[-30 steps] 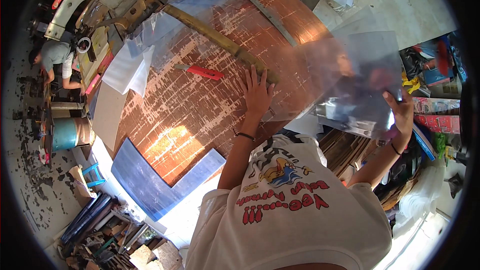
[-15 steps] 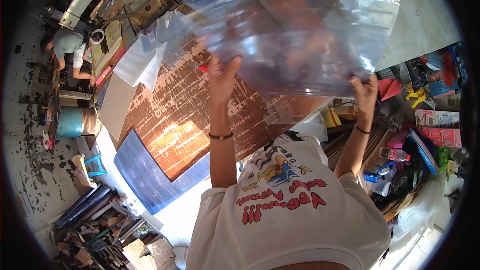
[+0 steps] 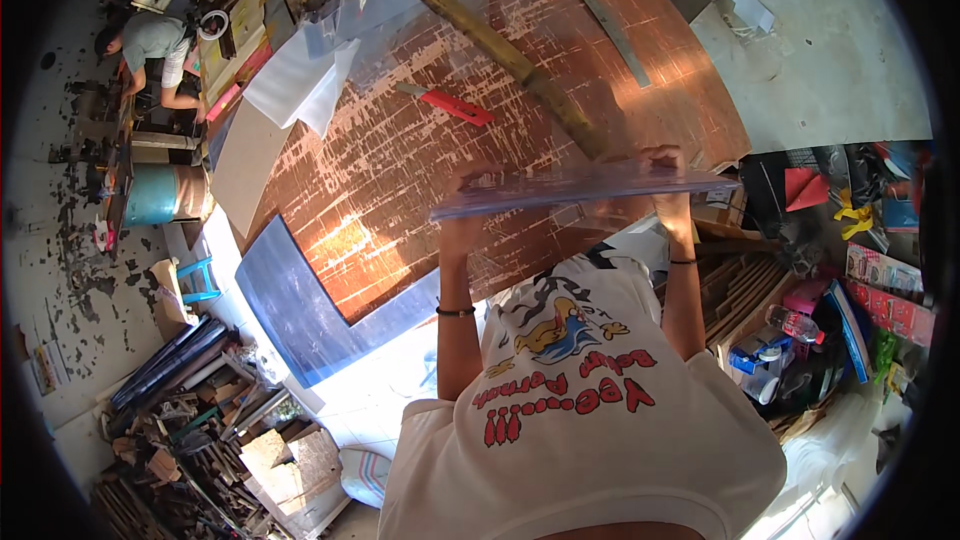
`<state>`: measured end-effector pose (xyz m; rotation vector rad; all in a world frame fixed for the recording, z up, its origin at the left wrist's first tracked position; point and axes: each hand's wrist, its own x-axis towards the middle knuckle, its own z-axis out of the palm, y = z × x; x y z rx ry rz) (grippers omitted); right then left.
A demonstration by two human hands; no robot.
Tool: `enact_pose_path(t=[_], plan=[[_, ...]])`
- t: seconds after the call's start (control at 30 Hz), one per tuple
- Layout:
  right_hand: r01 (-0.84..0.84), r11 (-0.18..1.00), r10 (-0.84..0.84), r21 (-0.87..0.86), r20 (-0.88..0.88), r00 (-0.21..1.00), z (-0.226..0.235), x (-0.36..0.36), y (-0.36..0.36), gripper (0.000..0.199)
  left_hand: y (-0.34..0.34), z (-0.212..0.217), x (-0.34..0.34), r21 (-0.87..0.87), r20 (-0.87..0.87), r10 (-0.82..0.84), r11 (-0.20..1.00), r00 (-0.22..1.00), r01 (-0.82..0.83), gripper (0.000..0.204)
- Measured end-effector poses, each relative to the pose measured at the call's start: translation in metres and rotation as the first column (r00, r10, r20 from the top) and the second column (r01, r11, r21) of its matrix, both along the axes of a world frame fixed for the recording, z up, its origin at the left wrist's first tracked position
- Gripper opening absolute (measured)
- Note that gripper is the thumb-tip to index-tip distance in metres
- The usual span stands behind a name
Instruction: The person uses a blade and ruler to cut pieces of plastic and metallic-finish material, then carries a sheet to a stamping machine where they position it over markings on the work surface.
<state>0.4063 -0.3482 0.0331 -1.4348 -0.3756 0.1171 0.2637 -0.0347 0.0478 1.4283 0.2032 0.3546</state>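
We held a clear, stiff plastic sheet (image 3: 585,188) level and almost edge-on above the workbench, so that it showed as a thin bluish band running from our left hand (image 3: 468,202) to our right hand (image 3: 668,180). The left hand was clamped on the sheet's left end, fingers curled over its top edge, a dark band round the wrist below; the right hand pinched the right end in the same way, near the sheet's far corner. Both forearms rose from a white printed shirt (image 3: 585,410) at the bottom of the view. Under the sheet lay the broad worn reddish-brown wooden tabletop (image 3: 400,170), streaked with pale scratches and lit by a patch of sun. A red-handled utility knife (image 3: 448,103) rested on the wood well beyond the left hand, and a long yellowish wooden straightedge (image 3: 500,50) crossed the table diagonally past it, with a narrower grey metal strip (image 3: 600,15) farther off. Pale translucent sheets (image 3: 300,85) were draped at the table's far left corner, and a blue L-shaped panel (image 3: 300,310) lay along its near left edge. Another person in a grey top (image 3: 150,40) bent over work at the upper left, beside a light blue drum (image 3: 155,198). Stacked timber offcuts (image 3: 200,420) filled the lower left floor.
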Motion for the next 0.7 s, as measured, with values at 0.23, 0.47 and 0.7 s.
enact_pose_path(t=[0.23,0.47,0.7], plan=[[-0.062,0.998,0.063,-0.029,0.034,0.997,0.016,-0.011,0.011,0.025,0.004,-0.003,-0.017,0.025,0.021,0.024,0.999,0.999,-0.024,0.02],[0.03,0.86,0.001,-0.509,0.06,0.998,0.054,-0.003,0.046,0.048,0.022,0.015,-0.033,0.263,-0.16,0.3,0.931,0.941,-0.252,0.023],[0.276,0.764,-0.096,-0.584,0.32,0.943,-0.027,-0.016,0.044,0.06,0.057,-0.008,-0.065,0.04,-0.442,0.389,0.909,0.808,-0.415,0.021]])
